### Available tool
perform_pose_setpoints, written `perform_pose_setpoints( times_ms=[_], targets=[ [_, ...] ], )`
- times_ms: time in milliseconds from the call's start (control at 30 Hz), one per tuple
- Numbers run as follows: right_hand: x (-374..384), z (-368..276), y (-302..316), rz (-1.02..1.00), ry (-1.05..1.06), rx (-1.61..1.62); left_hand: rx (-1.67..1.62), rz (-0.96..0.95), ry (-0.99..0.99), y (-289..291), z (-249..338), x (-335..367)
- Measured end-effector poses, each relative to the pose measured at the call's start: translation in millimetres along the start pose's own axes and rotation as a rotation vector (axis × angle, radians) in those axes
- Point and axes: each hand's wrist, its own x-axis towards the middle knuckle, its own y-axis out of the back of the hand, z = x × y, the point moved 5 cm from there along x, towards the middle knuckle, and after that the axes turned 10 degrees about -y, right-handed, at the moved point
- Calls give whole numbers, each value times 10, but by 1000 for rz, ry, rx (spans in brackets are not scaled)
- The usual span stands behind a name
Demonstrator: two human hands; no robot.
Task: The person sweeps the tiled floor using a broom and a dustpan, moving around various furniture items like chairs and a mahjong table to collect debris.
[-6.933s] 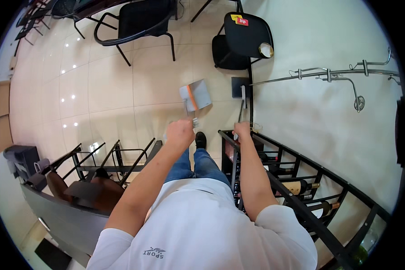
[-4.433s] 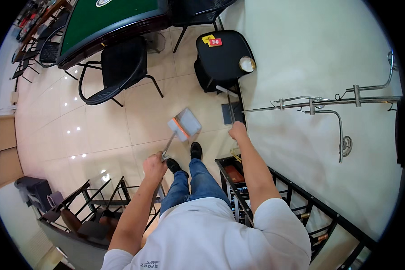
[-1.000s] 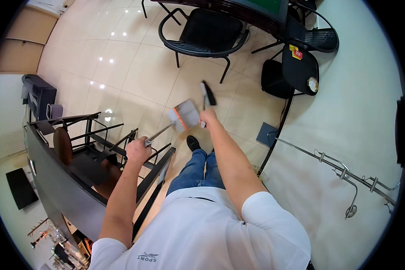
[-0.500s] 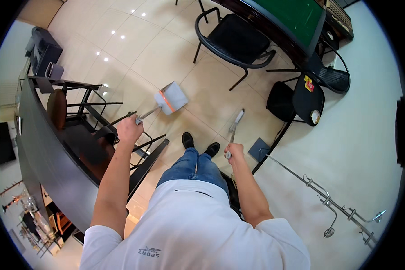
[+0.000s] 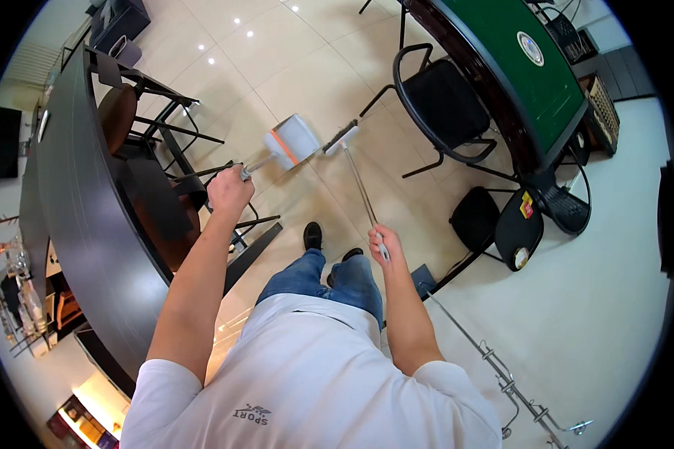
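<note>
The left hand (image 5: 230,191) has its fingers wrapped around the handle of a grey dustpan (image 5: 293,140), held above the glossy cream tile floor (image 5: 292,67). The right hand (image 5: 382,247) grips a broom (image 5: 342,137), bristles just beside the dustpan. A dark curved bar counter (image 5: 75,202) stands left, a black chair (image 5: 445,112) and green tabletop (image 5: 532,67) right.

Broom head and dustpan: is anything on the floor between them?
Nothing visible. The broom head sits just right of the dustpan, with only a narrow strip of bare tile floor between them. The black chair stands farther right. The left hand grips the dustpan handle, the right hand the broomstick.
</note>
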Motion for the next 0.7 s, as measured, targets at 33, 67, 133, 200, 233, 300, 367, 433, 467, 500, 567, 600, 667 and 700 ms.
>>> perform_pose_setpoints(
  times_ms=[33, 67, 133, 200, 233, 300, 367, 433, 467, 500, 567, 600, 667, 700],
  targets=[
    [-78, -9, 115, -57, -11, -3, 10, 6, 19, 32, 20, 11],
    [-203, -8, 224, -56, -41, 24, 5, 10, 33, 66, 48, 19],
    [-489, -35, 497, -55, -74, 38, -21, -13, 125, 116, 95, 35],
    [-721, -169, 749, -62, -69, 39, -26, -4, 169, 112, 167, 51],
    [-825, -282, 691, -60, -81, 24, -23, -3, 205, 94, 194, 28],
    [-1240, -593, 434, 254, -5, -434, -34, 19, 252, 75, 251, -47],
    [-1144, -910, 810, 255, 5, -616, -49, 47, 276, 65, 397, -84],
    [-1055, -1299, 881, 444, 329, -1705, -90, 54, 309, -5, 509, -164],
    [-1382, -1404, 55, 495, 477, -2057, -57, 56, 349, -21, 512, -335],
    [-1401, -1552, 11, 484, 472, -2071, -59, 55, 365, -12, 610, -426],
    [-1470, -1828, -28, 580, 543, -2228, -115, 87, 440, 11, 759, -633],
    [-1500, -1985, -126, 556, 546, -2252, -105, 49, 464, 19, 840, -741],
    [-1444, -2134, -76, 431, -132, -1866, -112, 19, 506, 38, 1075, -943],
    [-1416, -2225, -106, 412, -131, -1889, -117, -16, 517, 53, 1159, -1032]
  ],
)
